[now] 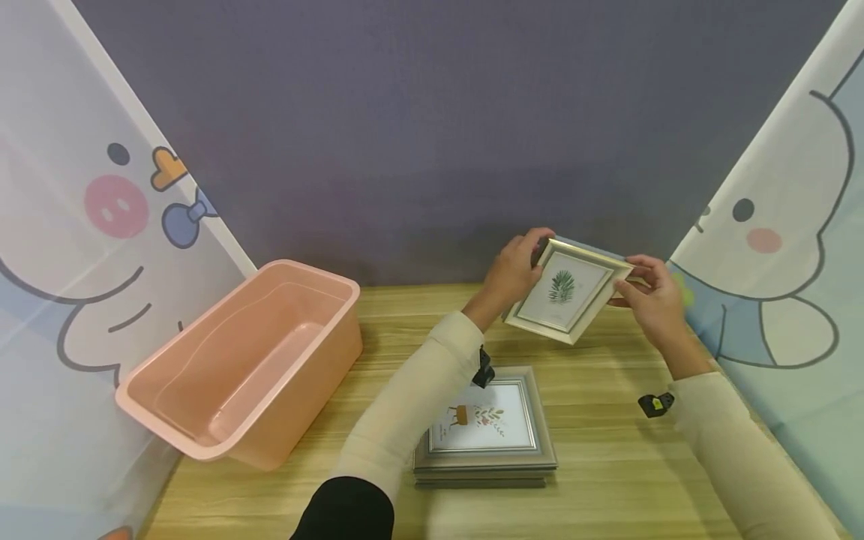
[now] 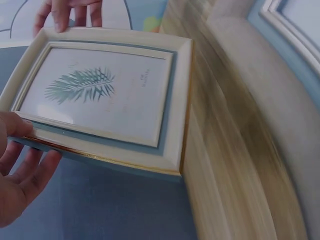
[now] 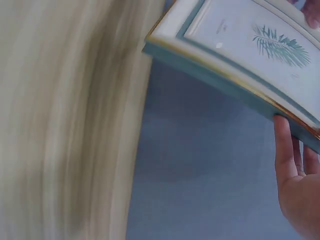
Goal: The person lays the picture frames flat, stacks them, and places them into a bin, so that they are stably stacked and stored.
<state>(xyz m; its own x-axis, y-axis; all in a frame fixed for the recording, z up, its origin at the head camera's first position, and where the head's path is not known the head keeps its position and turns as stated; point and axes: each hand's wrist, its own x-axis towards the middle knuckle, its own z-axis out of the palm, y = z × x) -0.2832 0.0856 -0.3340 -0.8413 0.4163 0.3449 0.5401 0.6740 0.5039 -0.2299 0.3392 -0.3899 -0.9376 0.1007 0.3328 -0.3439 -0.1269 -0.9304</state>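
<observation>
Both hands hold a gold-and-cream picture frame with a green leaf print, tilted above the back right of the table. My left hand grips its left edge, thumb on the front and fingers behind. At the opposite edge, my right hand pinches the upper right corner. The left wrist view shows the same picture frame with a blue-grey inner border and side. Below it on the table lies a stack of silver-grey picture frames; the top one has a plant print, and my left forearm covers part of it.
An empty-looking pink plastic tub stands at the left of the wood-grain table. A dark panel rises behind the table. Cartoon-printed sheets flank both sides.
</observation>
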